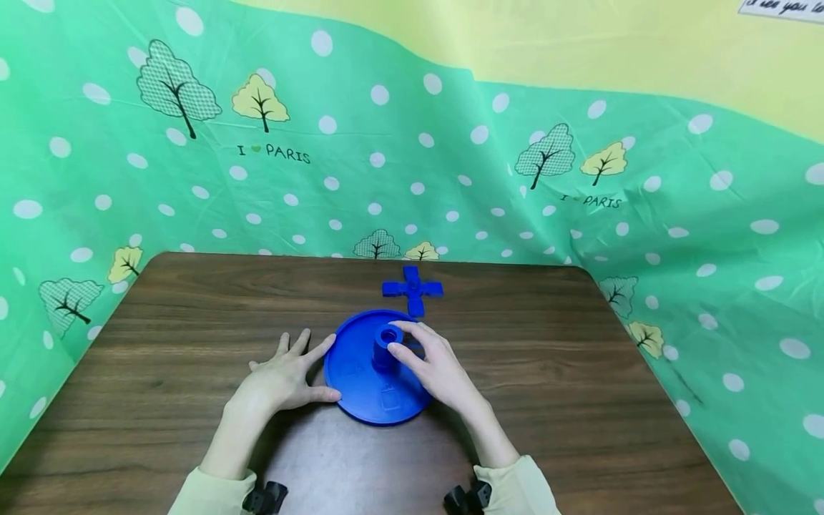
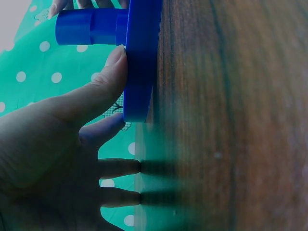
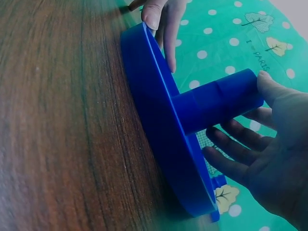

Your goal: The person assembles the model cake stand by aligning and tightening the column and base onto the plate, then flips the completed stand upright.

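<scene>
A round blue base (image 1: 360,390) with a raised rim lies on the table. From its middle rises an upright blue hollow cylinder (image 3: 221,100), narrower at the lower end and round-holed on top. Thumb and forefinger of my right hand (image 1: 444,372) pinch the cylinder near its top, while the other fingers spread beside it. My left hand (image 1: 277,383) is at the base's left edge, thumb and forefinger touching the rim (image 2: 141,72). Its remaining fingers stretch out straight, their tips at the tabletop.
Just behind the base lies a blue cross-shaped piece (image 1: 413,289) with four flat arms, flat on the brown wood-grain table (image 1: 553,400). A green dotted cloth (image 1: 412,164) with printed trees hangs behind and beside the table.
</scene>
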Action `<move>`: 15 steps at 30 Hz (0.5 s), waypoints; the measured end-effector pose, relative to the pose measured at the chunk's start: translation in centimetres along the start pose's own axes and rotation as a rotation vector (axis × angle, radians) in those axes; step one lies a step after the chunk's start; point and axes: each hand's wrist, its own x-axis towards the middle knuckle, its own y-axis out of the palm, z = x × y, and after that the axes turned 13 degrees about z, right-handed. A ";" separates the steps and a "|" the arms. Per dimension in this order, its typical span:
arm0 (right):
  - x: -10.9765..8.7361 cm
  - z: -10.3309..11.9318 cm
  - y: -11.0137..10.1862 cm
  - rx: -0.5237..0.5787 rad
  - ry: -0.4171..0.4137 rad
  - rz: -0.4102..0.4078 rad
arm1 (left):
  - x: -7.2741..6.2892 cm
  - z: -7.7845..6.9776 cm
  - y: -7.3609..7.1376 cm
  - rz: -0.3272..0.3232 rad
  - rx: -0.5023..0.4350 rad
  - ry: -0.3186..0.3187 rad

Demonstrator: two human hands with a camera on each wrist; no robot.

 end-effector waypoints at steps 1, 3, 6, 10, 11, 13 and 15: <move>0.0 0.0 0.0 -0.005 -0.004 0.000 | 0.0 0.0 0.0 0.001 0.001 -0.001; -0.1 0.0 0.1 -0.013 -0.010 0.004 | -0.1 0.0 0.1 0.004 0.002 -0.003; 0.0 0.0 0.2 -0.005 -0.022 0.026 | -0.2 0.1 0.2 0.011 0.001 -0.009; -0.1 0.0 0.2 0.026 -0.010 0.049 | -0.1 0.1 0.2 0.010 0.001 -0.007; 0.0 -0.1 0.1 0.031 -0.009 0.050 | -0.1 0.1 0.1 0.011 -0.001 -0.007; 0.0 -0.1 0.1 0.041 -0.003 0.055 | 0.0 0.1 0.1 0.009 0.000 -0.006; 0.0 -0.1 0.1 0.042 -0.004 0.054 | 0.1 0.1 0.1 0.008 -0.001 -0.007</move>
